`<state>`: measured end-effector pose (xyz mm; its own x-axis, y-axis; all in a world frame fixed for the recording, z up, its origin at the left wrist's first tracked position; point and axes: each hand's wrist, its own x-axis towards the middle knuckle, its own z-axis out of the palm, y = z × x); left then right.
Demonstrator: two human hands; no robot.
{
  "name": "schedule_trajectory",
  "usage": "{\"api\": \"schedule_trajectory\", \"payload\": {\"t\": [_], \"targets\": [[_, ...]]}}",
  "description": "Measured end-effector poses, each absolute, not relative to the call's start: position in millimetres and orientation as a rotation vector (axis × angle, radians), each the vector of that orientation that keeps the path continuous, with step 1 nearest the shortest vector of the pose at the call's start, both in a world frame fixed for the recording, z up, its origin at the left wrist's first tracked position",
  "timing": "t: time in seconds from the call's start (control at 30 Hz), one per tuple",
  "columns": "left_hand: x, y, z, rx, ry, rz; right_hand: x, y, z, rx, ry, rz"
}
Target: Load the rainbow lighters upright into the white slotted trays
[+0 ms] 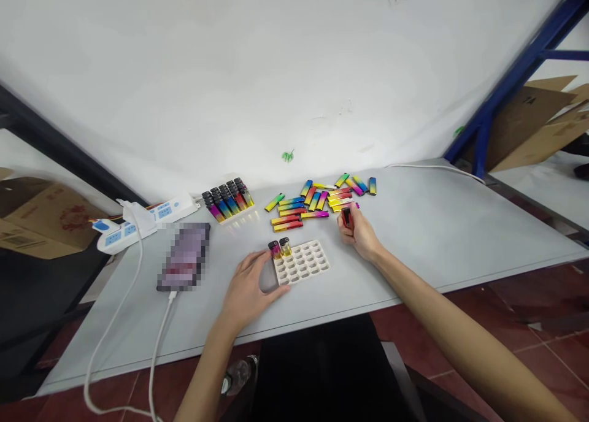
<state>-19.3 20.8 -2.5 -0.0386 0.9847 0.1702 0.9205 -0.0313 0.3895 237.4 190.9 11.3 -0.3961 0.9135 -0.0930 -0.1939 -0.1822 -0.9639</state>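
Observation:
A white tray (301,264) with rows of oval holes lies on the table. Two lighters stand in its far-left corner: a magenta one (275,249) and a yellow one (285,246), both with black tops. My left hand (248,290) holds the tray at its left side, thumb along the near edge and fingertips by the magenta lighter. To the right of the tray, my right hand (360,232) is closed on a lighter (346,216), of which a dark and red part shows. Just beyond it lies a loose pile of colourful lighters (315,202), yellow, red, blue, green and magenta.
A second tray (237,216) packed with upright lighters (229,198) stands at the back left. Left of it are a power strip (151,221) and a blurred phone (184,256) with a white cable (156,336). Cardboard boxes (538,121) sit beyond the blue frame (488,115).

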Motion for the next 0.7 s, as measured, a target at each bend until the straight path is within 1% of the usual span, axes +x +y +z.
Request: {"api": "schedule_trajectory", "payload": {"t": [0.17,0.7], "targets": [[-19.5,21.0,-3.7,2.062,2.060,0.649,236.0,194.6,7.9,-1.010,-1.197,1.686],[-19.1,20.9,-3.7,2.064,2.065,0.619,236.8,193.8,8.9,-1.002,-1.204,1.656]]}}
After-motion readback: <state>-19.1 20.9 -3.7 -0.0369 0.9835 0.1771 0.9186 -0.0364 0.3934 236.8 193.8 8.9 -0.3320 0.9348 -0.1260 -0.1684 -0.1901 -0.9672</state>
